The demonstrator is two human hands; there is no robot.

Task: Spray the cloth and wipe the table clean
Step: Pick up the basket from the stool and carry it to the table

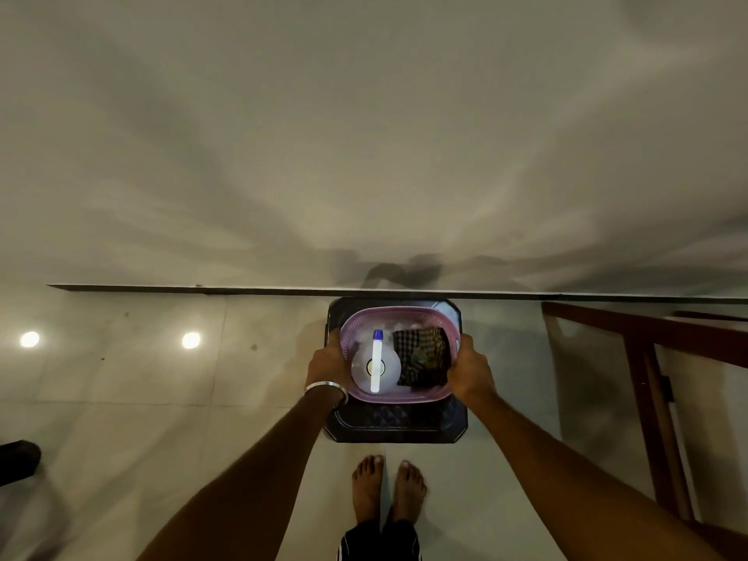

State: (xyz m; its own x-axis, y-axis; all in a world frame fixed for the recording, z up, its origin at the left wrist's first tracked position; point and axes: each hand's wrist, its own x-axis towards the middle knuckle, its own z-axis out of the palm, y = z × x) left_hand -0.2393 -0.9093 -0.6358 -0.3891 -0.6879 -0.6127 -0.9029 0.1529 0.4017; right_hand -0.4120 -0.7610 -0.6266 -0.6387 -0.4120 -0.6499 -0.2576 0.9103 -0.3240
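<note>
- Table (364, 135): broad, pale, smooth matte slab filling the upper half of the frame, mottled with soft grey shadows; its thin near edge runs as a dark straight line across the middle.
- Basket (404, 314): oval, pink-lilac plastic with a fine ribbed or perforated wall, at centre frame just below the table edge.
- Left hand (328, 368): grips the basket's left rim, fingers curled over the edge; a plain silver-coloured metal bangle (326, 387) circles the wrist.
- Right hand (471, 372): grips the basket's right rim, thumb on top of the rim, the other fingers hidden beneath it.
- Spray bottle (375, 364): translucent white plastic, round body seen from above, long white trigger head with a blue nozzle tip; it stands in the basket's left half. No label can be read.
- Cloth (423, 358): folded woven fabric, dark brown and cream check, crumpled in the basket's right half, touching the bottle.
- Stool (398, 427): dark, glossy moulded plastic, square with cut corners and a diamond-embossed seat, directly under the basket; whether the basket rests on it cannot be told.
- Floor (141, 378): large pale polished tiles, two round light reflections at mid-left.
- Bare feet (388, 485): lower centre, below the stool.
- Wooden frame (647, 358): reddish-brown, at right.
</note>
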